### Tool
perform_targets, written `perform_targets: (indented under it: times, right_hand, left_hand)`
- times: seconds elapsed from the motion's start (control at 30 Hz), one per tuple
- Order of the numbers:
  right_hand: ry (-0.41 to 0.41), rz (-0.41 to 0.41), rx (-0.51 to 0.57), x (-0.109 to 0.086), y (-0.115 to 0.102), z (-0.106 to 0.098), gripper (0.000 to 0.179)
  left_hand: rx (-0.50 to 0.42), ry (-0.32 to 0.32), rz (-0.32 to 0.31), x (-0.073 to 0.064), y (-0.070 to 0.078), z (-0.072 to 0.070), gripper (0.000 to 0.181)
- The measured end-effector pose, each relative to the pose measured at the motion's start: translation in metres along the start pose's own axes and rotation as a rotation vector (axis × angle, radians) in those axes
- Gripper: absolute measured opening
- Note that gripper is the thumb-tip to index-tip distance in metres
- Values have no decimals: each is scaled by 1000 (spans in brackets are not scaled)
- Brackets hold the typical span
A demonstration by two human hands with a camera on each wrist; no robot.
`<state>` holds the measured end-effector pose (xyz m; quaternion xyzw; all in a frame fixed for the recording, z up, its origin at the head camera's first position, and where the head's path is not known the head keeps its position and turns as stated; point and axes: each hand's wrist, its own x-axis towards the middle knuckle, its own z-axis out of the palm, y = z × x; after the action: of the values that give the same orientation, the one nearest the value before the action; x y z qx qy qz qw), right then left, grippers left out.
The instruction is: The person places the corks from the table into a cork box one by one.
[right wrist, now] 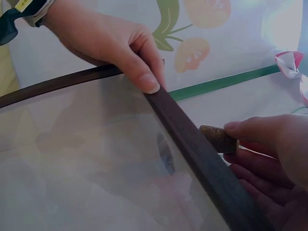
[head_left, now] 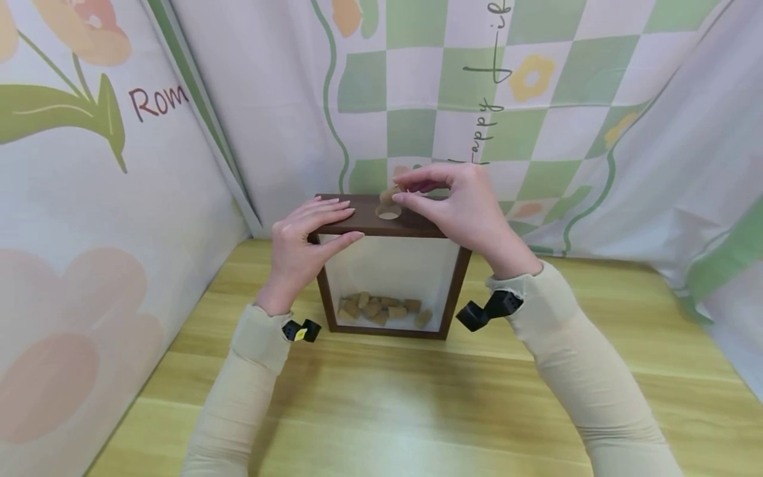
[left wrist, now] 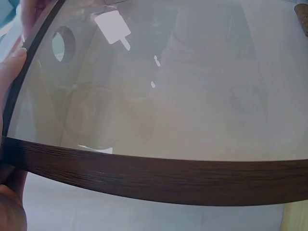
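A dark brown wooden display box with a clear front stands upright on the table. Several corks lie along its bottom inside. My left hand grips the box's top left corner, fingers over the top board and thumb at the front edge. Between thumb and fingertips, my right hand pinches a cork, tilted just above the round hole in the top board. In the left wrist view, a cork inside shows at the right edge.
The wooden table extends in front of the box and to both sides. A checked green and white curtain hangs close behind, and a flower-printed curtain is at the left. Each wrist carries a black camera.
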<state>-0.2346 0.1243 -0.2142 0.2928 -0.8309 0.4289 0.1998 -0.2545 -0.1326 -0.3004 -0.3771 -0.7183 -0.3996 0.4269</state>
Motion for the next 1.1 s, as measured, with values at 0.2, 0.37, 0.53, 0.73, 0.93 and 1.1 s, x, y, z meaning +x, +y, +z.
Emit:
perform_targets:
  times: [0.2, 0.37, 0.53, 0.73, 0.93, 1.1]
  right_hand:
    - [-16, 1, -32, -1, 4, 0, 23]
    - [9, 25, -14, -6, 4, -5, 30]
    - [68, 54, -11, -15, 1, -14, 29]
    - [134, 105, -16, -29, 3, -31, 29]
    - [203, 141, -13, -43, 20, -53, 30]
    - [234, 183, -25, -56, 40, -72, 37]
  left_hand:
    - [-2, -2, -7, 1, -1, 1, 41]
    - [7, -10, -6, 1, -1, 1, 41]
    - [5, -15, -8, 2, -1, 0, 40]
    - [-2, -15, -8, 2, 0, -2, 39]
    - [0, -20, 0, 2, 2, -2, 44]
    - [-20, 13, -12, 0, 3, -10, 63]
